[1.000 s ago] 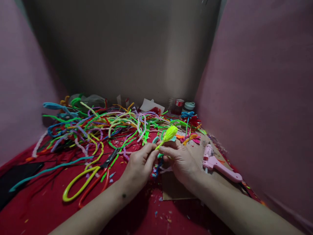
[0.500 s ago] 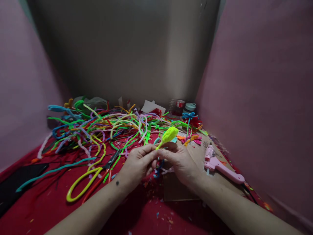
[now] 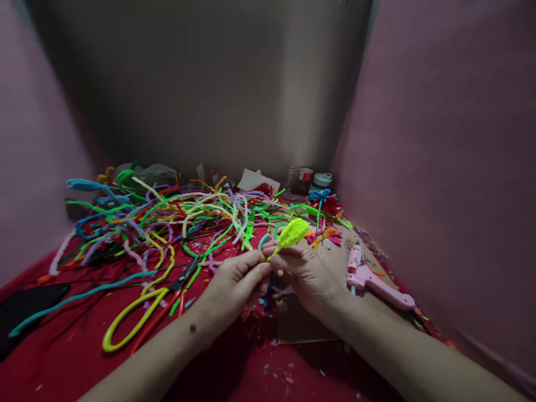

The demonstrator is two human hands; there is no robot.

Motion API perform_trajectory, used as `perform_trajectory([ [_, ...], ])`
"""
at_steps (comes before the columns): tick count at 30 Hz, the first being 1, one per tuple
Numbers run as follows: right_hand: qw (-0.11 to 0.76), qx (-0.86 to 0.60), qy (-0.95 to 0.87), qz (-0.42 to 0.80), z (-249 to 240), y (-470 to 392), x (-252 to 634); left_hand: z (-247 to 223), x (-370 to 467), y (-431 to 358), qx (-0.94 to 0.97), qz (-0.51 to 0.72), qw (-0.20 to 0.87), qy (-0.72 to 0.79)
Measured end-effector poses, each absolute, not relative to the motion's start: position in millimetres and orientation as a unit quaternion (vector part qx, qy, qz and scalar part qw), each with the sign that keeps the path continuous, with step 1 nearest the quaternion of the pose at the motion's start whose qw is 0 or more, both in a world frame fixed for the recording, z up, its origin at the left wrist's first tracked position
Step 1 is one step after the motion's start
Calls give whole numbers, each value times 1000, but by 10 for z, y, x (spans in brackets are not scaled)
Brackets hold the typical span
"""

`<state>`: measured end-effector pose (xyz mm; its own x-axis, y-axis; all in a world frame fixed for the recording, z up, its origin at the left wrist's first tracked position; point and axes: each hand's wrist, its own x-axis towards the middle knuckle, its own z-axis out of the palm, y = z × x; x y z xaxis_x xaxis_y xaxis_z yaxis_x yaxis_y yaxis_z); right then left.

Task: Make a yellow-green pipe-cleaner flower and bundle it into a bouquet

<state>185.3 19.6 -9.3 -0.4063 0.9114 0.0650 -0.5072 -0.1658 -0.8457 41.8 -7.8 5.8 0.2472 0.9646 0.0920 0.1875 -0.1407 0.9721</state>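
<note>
Between my two hands is a bright yellow-green leaf-shaped piece of bent pipe cleaner (image 3: 294, 232), its wide end pointing up and to the right. My left hand (image 3: 239, 280) pinches its narrow lower end between thumb and fingertips. Close against it, my right hand (image 3: 306, 273) grips the same piece near the base, thumb in front and fingers behind. Some of the fingers are hidden behind the hands. A pair of scissors (image 3: 138, 322) with yellow and red handles lies left of my left hand.
A tangled heap of colourful pipe cleaners (image 3: 167, 212) spreads over the red cloth (image 3: 234, 368). To the right, a pink glue gun (image 3: 379, 285) rests on cardboard (image 3: 307, 324). Finished-looking pipe-cleaner pieces (image 3: 329, 237), a lidded jar (image 3: 322, 181) and a dark flat object (image 3: 31, 312) lie around.
The yellow-green piece has turned slightly, showing more of its broad side. Both hands stay closed on it, and the whole view has shifted a little, moving the surroundings left.
</note>
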Motion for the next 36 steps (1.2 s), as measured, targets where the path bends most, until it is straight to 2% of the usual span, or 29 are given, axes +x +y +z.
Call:
perform_trajectory([
  [3,505,-271,-423,701,-115,192,1843,-45,440,-81,736,441,249,450],
  [6,507,-292,-428,689,-128,187,1843,-130,436,-70,755,435,194,450],
  [14,461,-281,-474,696,-87,211,1898,91,472,-97,619,449,437,474],
  [20,458,-269,-513,674,-98,222,1926,105,458,-65,516,444,582,445],
  [26,451,-282,-501,683,-97,236,1959,72,425,-68,453,432,687,368],
  [31,436,-226,-484,724,-19,220,1953,16,398,-77,399,415,767,284],
  [36,453,-215,-469,727,-30,204,1921,28,411,-79,411,402,765,290],
])
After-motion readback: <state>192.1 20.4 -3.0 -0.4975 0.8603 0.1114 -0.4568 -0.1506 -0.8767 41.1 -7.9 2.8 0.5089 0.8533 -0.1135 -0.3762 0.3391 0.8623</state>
